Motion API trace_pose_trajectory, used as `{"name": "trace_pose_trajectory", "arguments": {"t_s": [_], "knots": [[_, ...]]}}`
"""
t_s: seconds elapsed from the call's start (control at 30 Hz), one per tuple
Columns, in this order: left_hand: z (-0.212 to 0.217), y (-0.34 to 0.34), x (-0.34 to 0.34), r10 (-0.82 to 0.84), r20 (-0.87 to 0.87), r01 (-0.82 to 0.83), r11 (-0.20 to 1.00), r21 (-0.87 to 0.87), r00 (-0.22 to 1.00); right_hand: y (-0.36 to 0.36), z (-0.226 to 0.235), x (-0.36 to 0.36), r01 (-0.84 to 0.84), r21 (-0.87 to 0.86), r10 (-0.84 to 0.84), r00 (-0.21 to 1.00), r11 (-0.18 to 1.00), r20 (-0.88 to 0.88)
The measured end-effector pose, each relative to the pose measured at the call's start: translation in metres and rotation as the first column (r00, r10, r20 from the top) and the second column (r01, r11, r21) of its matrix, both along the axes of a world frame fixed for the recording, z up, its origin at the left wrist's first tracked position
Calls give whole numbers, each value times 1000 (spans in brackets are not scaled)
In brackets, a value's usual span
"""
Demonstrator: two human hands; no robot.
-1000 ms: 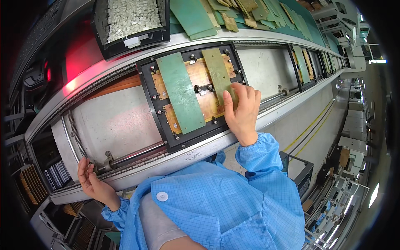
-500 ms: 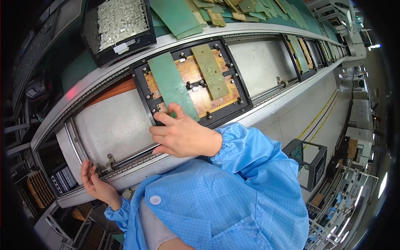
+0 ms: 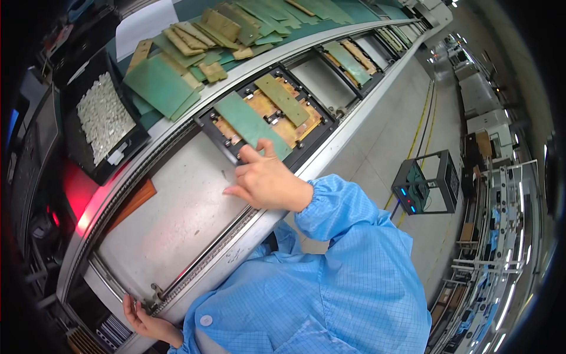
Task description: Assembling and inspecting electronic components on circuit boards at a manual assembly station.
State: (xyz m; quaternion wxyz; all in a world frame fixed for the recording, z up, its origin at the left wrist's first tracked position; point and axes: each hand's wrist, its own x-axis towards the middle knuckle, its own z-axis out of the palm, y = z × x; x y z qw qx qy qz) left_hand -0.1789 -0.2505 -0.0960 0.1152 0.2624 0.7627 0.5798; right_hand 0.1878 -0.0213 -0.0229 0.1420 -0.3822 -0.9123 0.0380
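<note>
The right hand (image 3: 265, 180) is spread, its thumb well apart from the bent fingers, and its fingertips are at the near end of a long green strip (image 3: 250, 122); whether they press on it, I cannot tell. This strip is flat, smooth and straight-edged, and it lies across orange boards (image 3: 265, 109) inside a black frame (image 3: 321, 133). Beside it, apart, lies an olive strip (image 3: 282, 100), narrower, with small holes and a duller surface. Small round knobs stand around the boards. The left hand (image 3: 144, 324) is near a metal bracket (image 3: 157, 290) at the lower end of the conveyor, with fingers loosely curved; I cannot tell whether it pinches something. The frame sits between the conveyor's pale metal rails (image 3: 230, 251), and below it is a grey, slightly marked metal plate (image 3: 177, 189). Behind the far rail, a black bin (image 3: 138, 138) holds many small whitish blocks (image 3: 106, 118), and next to it is an untidy pile (image 3: 224, 26) of green and brown pieces, some with rough edges. To the right, the grey floor (image 3: 377, 144) carries yellow lines (image 3: 427, 112), a black open box (image 3: 451, 180) with blue and red lights, and metal racks (image 3: 483, 248).
</note>
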Motion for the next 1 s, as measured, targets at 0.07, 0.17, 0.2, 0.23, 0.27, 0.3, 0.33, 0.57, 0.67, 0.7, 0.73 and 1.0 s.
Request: {"name": "trace_pose_trajectory", "arguments": {"t_s": [0.07, 0.17, 0.2, 0.23, 0.27, 0.3, 0.33, 0.57, 0.67, 0.7, 0.73, 1.0], "knots": [[-4, -4, -18, 5, -1, -5, 1000, -21, 1000, -3, -2, 2, 93, 51, -97, 992, 994, 83], [-11, -2, -45, -13, -19, 12, 999, -46, 1000, 8, -9, 8, 237, 94, -244, 966, 967, 79], [-12, 0, -50, 7, -21, -8, 999, -53, 1000, 17, -5, 7, 259, 89, -270, 952, 962, 142], [-12, -3, -56, 16, -20, -16, 1000, -23, 1000, 27, -9, 2, 280, 117, -294, 947, 953, 130], [-13, -5, -60, 36, -22, -36, 999, 4, 999, 39, -16, 0, 290, 140, -306, 945, 947, 116], [-9, -21, -72, 61, -98, -65, 997, -35, 993, 43, -22, -7, 264, 248, -274, 962, 932, 6], [8, -32, -70, 94, -71, -91, 995, 42, 993, 50, -21, -26, 278, -65, -260, 944, 958, 202], [173, -47, 114, 530, -700, -602, 779, 177, 479, 93, 55, 44, -290, 66, 244, 889, 955, 389], [246, -127, 248, 487, -866, -882, 351, 315, -115, 108, 71, 49, -533, -22, 522, 819, 846, 237], [261, -154, 275, 537, -795, -892, 161, 423, -280, 103, 67, 45, -569, -39, 565, 803, 821, 187], [276, -192, 306, 420, -824, -920, -76, 385, -380, 99, 61, 44, -584, -42, 584, 800, 811, 137], [182, -543, 444, 829, -262, -811, -548, -205, -494, 108, -11, 50, -576, -487, 558, 805, 656, -200]]}}
